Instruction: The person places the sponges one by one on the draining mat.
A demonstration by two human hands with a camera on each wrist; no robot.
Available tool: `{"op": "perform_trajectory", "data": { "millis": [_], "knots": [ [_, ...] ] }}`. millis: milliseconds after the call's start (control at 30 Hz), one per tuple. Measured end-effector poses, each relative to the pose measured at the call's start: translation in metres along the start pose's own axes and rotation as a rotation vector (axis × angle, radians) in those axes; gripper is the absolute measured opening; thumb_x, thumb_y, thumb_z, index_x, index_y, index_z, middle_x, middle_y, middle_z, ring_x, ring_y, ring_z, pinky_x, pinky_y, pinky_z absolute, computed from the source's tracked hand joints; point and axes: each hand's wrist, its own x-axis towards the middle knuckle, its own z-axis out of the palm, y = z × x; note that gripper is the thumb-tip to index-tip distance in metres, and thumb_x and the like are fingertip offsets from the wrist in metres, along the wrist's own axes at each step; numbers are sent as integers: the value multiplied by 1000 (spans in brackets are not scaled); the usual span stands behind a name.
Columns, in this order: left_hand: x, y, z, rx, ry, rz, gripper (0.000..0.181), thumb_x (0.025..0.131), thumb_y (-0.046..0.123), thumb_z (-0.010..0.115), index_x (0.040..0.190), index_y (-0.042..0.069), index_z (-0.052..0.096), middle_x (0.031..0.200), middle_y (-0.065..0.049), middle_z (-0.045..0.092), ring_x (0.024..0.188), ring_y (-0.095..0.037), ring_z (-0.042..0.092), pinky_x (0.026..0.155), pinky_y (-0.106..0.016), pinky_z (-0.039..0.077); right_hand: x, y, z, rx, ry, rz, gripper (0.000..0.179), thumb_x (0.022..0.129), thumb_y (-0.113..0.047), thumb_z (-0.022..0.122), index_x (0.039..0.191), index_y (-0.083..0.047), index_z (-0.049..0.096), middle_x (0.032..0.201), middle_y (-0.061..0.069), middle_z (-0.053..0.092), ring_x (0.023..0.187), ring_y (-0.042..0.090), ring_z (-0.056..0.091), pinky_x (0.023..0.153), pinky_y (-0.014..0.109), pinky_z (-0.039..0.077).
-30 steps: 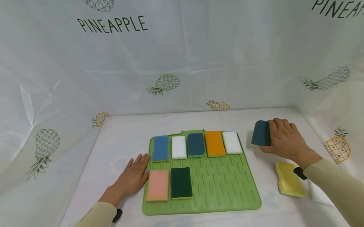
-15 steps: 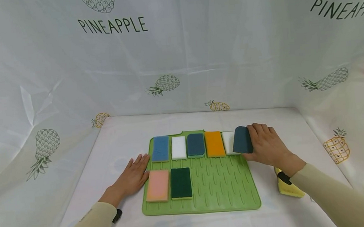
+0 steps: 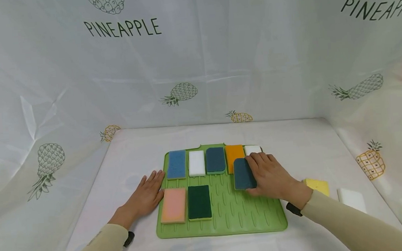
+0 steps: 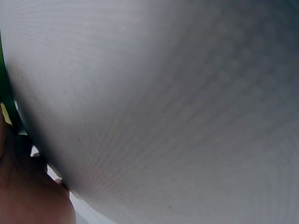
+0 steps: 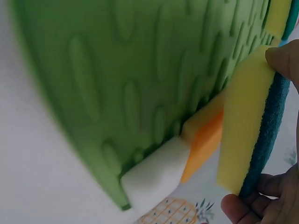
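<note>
My right hand [image 3: 270, 177] holds a dark blue scouring sponge [image 3: 244, 174] above the green ribbed mat [image 3: 249, 218], in front of the back row. Fingers and thumb pinch its sides; the right wrist view shows its yellow foam layer [image 5: 240, 121]. My left hand [image 3: 144, 197] rests with fingers extended at the mat's left edge. Along the back lie a blue sponge [image 3: 177, 164], a white sponge [image 3: 196, 163], another dark blue sponge [image 3: 215, 159], an orange sponge [image 3: 233, 151] and a partly hidden white sponge [image 3: 252, 149]. A pink sponge [image 3: 173, 205] and a dark green sponge [image 3: 198, 202] form the front row.
Right of the mat, a yellow sponge [image 3: 317, 186] lies partly behind my right forearm. Beside it is a white sponge [image 3: 351, 199], also partly covered by the sleeve. A pineapple-print sheet [image 3: 196, 63] hangs around the table. Pale fabric fills most of the left wrist view.
My right hand has carried the dark blue sponge leftward from the table right of the mat, past the back-row white sponge, to above the mat. The left hand has stayed still.
</note>
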Motion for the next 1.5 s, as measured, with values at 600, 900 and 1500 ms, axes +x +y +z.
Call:
{"op": "perform_trajectory", "data": {
  "millis": [600,900,1500],
  "knots": [
    [0,-1,0,-14,-9,-8,65,113,28,49,166,-1,25,172,-20,29,160,-42,23,128,-66,18,7,-69,7,128,-155,-106,105,76,-76,76,146,-1,57,141,16,61,124,33,59,100,51,51],
    [-1,1,-1,-19,-10,-14,66,112,28,50,166,-1,26,172,-20,30,160,-43,24,128,-66,19,8,-75,9,150,-179,-115,104,78,-79,73,146,-2,56,140,15,62,126,33,58,101,52,50],
    [-1,0,-1,-5,-4,-2,65,112,28,50,166,-2,27,171,-21,31,159,-43,25,127,-67,21,9,-78,12,129,-183,-100,107,79,-86,67,147,-5,56,141,13,62,125,31,58,101,50,50]
  ]
}}
